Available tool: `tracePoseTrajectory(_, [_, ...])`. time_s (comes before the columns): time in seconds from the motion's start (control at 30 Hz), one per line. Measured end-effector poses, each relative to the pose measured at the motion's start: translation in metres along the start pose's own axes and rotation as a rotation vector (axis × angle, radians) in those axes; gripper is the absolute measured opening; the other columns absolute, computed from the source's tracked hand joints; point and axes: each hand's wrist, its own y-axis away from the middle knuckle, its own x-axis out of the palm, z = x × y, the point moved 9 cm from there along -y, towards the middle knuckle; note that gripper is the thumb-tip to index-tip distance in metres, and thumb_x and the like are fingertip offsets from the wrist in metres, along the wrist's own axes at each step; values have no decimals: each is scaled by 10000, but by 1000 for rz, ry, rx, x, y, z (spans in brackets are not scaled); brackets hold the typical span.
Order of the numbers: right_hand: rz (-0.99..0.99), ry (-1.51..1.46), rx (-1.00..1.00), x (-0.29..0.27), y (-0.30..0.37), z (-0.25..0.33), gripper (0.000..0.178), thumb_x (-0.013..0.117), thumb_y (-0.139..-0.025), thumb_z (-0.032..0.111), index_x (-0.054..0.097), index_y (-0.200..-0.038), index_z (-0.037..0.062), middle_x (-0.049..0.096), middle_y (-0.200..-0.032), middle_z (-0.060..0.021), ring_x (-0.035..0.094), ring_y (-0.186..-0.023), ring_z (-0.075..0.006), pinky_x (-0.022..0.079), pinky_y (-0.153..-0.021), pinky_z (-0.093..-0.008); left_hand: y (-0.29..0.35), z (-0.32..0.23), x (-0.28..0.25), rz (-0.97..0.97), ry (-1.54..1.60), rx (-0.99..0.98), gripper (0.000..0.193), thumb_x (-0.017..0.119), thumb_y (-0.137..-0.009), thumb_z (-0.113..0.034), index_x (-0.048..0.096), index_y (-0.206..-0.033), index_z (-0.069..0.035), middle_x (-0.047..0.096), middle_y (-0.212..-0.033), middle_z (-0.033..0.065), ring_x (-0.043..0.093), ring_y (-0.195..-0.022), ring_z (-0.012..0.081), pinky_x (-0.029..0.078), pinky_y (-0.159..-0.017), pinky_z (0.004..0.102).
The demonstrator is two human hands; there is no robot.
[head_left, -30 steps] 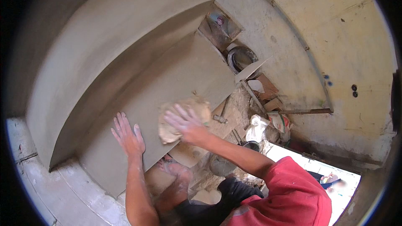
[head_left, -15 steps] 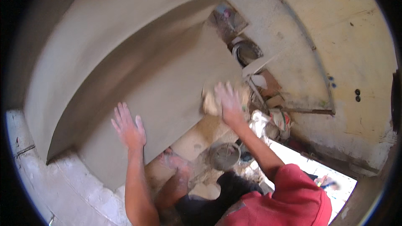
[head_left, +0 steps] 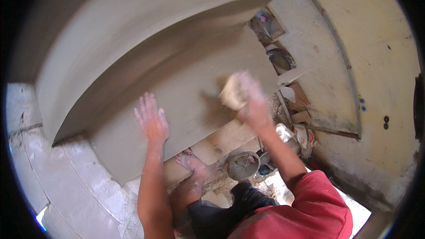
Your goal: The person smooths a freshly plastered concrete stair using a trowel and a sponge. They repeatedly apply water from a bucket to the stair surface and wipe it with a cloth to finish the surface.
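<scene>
A smooth grey plastered slab (head_left: 186, 93) with a curved back edge spreads out before me. My left hand (head_left: 152, 121) lies flat over its near left part, fingers stretched out and holding nothing. Over the slab's right part, my right hand (head_left: 256, 102) grips a pale tan sponge (head_left: 232, 92); both are smeared by motion. The sponge looks thick and blocky, and a dark shadow falls on the slab to its left. I cannot tell whether it touches the slab. Whitish dust coats both hands.
Below the slab stands a round bucket (head_left: 243, 166) close to my foot (head_left: 190, 161). Along the right lie a dark basin (head_left: 281, 59), brown cardboard pieces (head_left: 299, 97) and a printed sack (head_left: 304, 139). A pale yellow wall (head_left: 376, 62) rises at right; whitish masonry (head_left: 75, 177) borders the left.
My right hand has come up and slightly right with the sponge, which now shows more to the hand's left. The whole view has shifted; my left hand stays flat over the slab.
</scene>
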Motion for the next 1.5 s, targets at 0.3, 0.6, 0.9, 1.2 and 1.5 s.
tracePoseTrajectory(0.3, [155,523,-166,78,-120,-59,768,606,-814,26,513,-1567,144,391,-1700,-152,341,-1560,-422,266,-1260,-599,-3,-2,-9,6,56,-27,649,411,-1086,-300,278,-1690,-104,237,-1771,87,172,-1641,304,69,-1335,560])
tracePoseTrajectory(0.6, [541,323,-416,99,1,6,692,675,-841,60,597,-1518,176,501,-1635,-120,413,-1526,-419,293,-1244,-644,-2,0,-9,-33,72,-42,641,415,-1097,-312,278,-1686,-97,254,-1764,83,200,-1634,271,101,-1330,555])
tracePoseTrajectory(0.9, [748,264,-694,115,63,46,645,686,-895,135,569,-1529,157,497,-1643,-81,403,-1553,-355,240,-1302,-601,2,0,-14,-77,150,-14,622,435,-1095,-275,308,-1670,-76,280,-1750,112,221,-1626,301,127,-1324,567])
tracePoseTrajectory(1.2, [789,248,-833,125,79,63,640,698,-918,168,555,-1541,133,501,-1642,-84,427,-1543,-341,279,-1294,-589,16,20,-30,-214,325,27,584,456,-1087,-226,377,-1632,-31,339,-1721,153,286,-1602,338,162,-1318,556])
tracePoseTrajectory(1.5, [772,276,-815,141,87,84,639,720,-864,76,602,-1490,113,544,-1602,-116,434,-1539,-354,327,-1252,-611,238,74,-20,-706,560,-501,826,501,-1088,-355,105,-1669,78,39,-1727,361,46,-1619,509,97,-1305,595])
